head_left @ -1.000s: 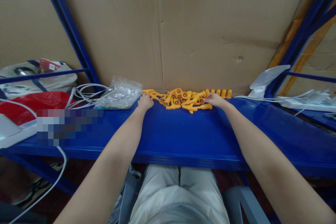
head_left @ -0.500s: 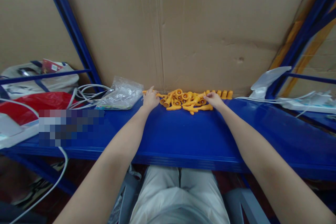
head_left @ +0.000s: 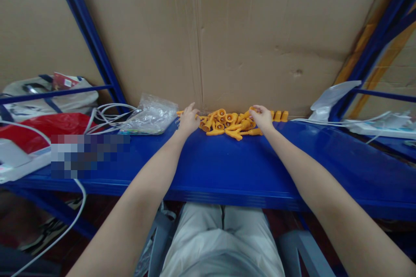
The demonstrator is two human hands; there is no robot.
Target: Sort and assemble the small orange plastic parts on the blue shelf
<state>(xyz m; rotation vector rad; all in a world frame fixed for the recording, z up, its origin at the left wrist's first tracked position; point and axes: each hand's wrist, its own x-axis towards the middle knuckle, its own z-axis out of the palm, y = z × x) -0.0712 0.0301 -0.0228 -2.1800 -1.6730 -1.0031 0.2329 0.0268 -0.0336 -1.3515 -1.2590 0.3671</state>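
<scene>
On the blue table [head_left: 227, 164], glossy orange pieces [head_left: 234, 132] lie jumbled, flared-ended

Soft, moderate light is reaching the scene, with the brightest patch showing above the upper right edge of the cardboard [head_left: 247, 43]. The cardboard is staying matte and evenly lit, apart from a faint darker band toward its right side. Pale sheen is spreading over the right of the blue tabletop [head_left: 227, 169], and small highlights are glinting on the clear plastic bag [head_left: 151, 114]. Below the tabletop, the floor is sinking into deep shadow. Fine detail is looking soft throughout, the small orange pieces [head_left: 234, 134] included. The wide lens is stretching the forearms toward the lower corners, and coarse square pixelation is covering a patch at left.
</scene>
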